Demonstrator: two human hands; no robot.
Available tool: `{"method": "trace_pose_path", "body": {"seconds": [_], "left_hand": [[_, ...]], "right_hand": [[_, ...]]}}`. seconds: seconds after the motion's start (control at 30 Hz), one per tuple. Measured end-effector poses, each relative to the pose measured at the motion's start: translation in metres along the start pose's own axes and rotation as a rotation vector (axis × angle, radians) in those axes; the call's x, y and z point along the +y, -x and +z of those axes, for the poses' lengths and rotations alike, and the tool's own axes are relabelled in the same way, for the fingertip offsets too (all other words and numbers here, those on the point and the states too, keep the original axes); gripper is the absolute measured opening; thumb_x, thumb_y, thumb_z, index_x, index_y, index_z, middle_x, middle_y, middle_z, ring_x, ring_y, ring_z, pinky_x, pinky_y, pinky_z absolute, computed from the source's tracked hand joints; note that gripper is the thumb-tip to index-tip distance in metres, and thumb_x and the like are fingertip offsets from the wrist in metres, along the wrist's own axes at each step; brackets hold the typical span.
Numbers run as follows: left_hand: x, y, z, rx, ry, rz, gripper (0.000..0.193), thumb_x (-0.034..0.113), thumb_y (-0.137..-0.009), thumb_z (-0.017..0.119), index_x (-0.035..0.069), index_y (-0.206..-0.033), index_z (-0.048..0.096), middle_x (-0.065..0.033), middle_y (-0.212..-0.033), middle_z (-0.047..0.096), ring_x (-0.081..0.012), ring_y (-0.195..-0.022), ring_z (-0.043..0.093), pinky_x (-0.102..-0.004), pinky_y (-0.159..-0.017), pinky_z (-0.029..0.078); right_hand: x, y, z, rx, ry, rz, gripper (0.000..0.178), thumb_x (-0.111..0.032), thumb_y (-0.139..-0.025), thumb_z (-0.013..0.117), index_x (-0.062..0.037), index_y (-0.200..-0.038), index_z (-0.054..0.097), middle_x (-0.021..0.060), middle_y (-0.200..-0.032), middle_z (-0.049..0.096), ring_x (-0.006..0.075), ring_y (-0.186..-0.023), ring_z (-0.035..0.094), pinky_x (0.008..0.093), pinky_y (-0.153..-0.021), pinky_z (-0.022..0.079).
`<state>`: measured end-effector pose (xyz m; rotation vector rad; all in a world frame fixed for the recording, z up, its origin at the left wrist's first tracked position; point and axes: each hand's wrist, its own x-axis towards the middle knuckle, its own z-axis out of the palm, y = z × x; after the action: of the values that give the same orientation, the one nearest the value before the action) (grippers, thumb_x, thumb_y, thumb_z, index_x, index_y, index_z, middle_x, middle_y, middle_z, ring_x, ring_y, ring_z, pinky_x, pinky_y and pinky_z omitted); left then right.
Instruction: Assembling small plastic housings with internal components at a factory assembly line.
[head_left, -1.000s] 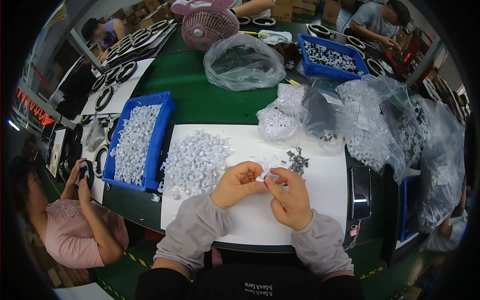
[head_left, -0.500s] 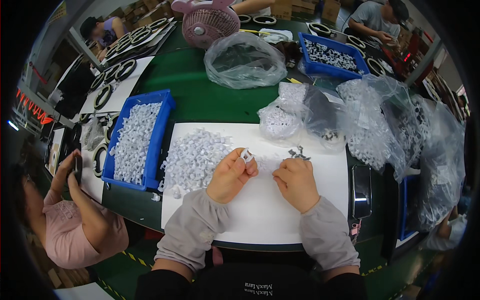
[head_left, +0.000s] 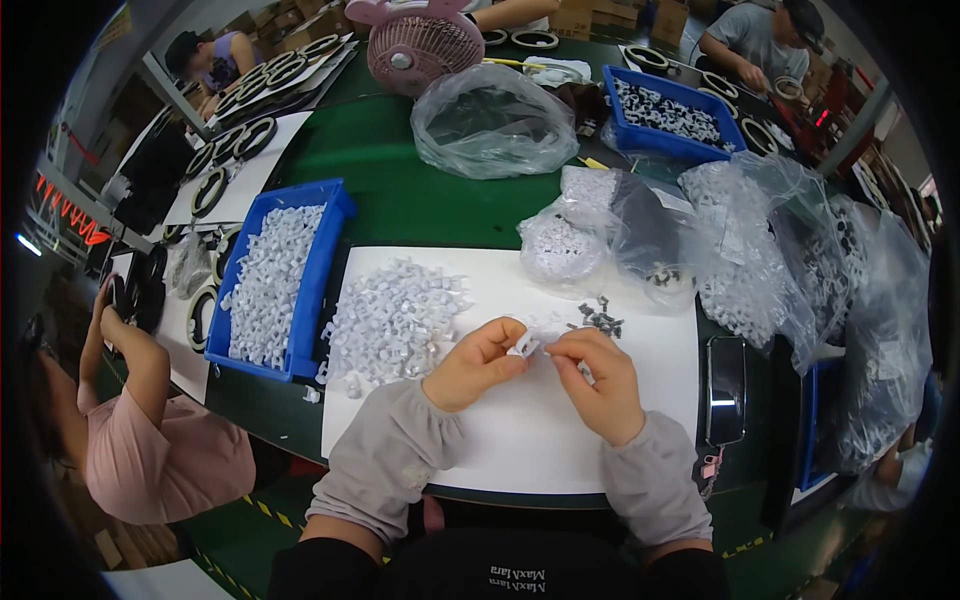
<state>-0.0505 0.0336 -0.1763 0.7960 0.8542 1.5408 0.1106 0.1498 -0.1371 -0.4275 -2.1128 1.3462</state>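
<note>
Between the thumb and fingers of my left hand is a small white plastic clip, tilted upward. My right hand pinches close against the clip's right side; whatever its fingertips hold is too small to make out. Both hands are over a white sheet. To the left of them lies a loose pile of white plastic clips. Just beyond my right hand are several small dark grey parts, beside a scatter of tiny clear or white pieces.
A blue bin of white parts stands left, another blue bin of black and white parts at the far right. Filled plastic bags line the right back. A phone lies right. A pink fan stands behind. Co-workers sit around.
My right hand has come from beside the grey parts to the clip, and its fingertips now meet it. My left hand has shifted slightly right and lower with the clip.
</note>
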Motion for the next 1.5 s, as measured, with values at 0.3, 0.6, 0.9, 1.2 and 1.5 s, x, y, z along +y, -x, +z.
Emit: {"method": "trace_pose_path", "body": {"seconds": [0.3, 0.6, 0.9, 1.2, 1.5], "left_hand": [[-0.003, -0.004, 0.011, -0.037, -0.071, -0.095, 0.025, 0.010, -0.086, 0.066, 0.007, -0.104, 0.048, 0.0043, -0.097, 0.047, -0.0036, -0.089, 0.045, -0.0201, -0.082, 0.039], [-0.005, -0.004, 0.009, -0.003, -0.074, -0.016, 0.025, 0.004, -0.084, 0.067, 0.006, -0.100, 0.049, 0.0027, -0.094, 0.049, -0.0045, -0.087, 0.049, -0.0205, -0.077, 0.043], [0.038, 0.008, 0.009, 0.643, -0.262, 0.212, 0.026, -0.004, -0.083, 0.060, 0.005, -0.105, 0.051, -0.0016, -0.087, 0.053, -0.0076, -0.080, 0.054, -0.0201, -0.072, 0.045], [0.127, 0.100, -0.069, 1.348, -1.449, 0.304, 0.044, 0.022, -0.083, 0.068, 0.000, -0.119, 0.053, -0.0065, -0.093, 0.057, -0.0139, -0.077, 0.052, -0.0273, -0.068, 0.044], [0.092, 0.023, 0.033, 0.365, -0.335, 0.363, 0.074, 0.061, -0.093, 0.031, -0.003, -0.129, 0.045, -0.0111, -0.113, 0.058, -0.0190, -0.104, 0.055, -0.0303, -0.090, 0.040]], "right_hand": [[0.001, 0.009, 0.009, 0.136, 0.070, -0.211, 0.018, 0.010, -0.072, 0.064, -0.0010, -0.086, 0.059, 0.0080, -0.082, 0.060, 0.0172, -0.070, 0.057, 0.0270, -0.063, 0.045], [0.005, 0.011, 0.010, 0.186, 0.056, -0.077, 0.020, 0.001, -0.072, 0.073, -0.0034, -0.082, 0.056, 0.0056, -0.075, 0.057, 0.0133, -0.064, 0.051, 0.0245, -0.059, 0.043], [0.016, 0.006, 0.002, 0.212, 0.041, 0.008, 0.022, -0.007, -0.073, 0.076, -0.0028, -0.076, 0.054, 0.0054, -0.071, 0.056, 0.0133, -0.060, 0.051, 0.0247, -0.055, 0.042], [0.022, 0.006, 0.000, 0.211, 0.063, -0.051, 0.013, -0.001, -0.076, 0.070, -0.0013, -0.075, 0.056, 0.0076, -0.069, 0.056, 0.0188, -0.062, 0.052, 0.0281, -0.057, 0.042], [-0.004, 0.053, -0.006, -0.221, 0.268, -0.334, 0.014, -0.006, -0.075, 0.068, -0.0066, -0.089, 0.062, 0.0069, -0.085, 0.060, 0.0250, -0.079, 0.056, 0.0336, -0.072, 0.041]]}}
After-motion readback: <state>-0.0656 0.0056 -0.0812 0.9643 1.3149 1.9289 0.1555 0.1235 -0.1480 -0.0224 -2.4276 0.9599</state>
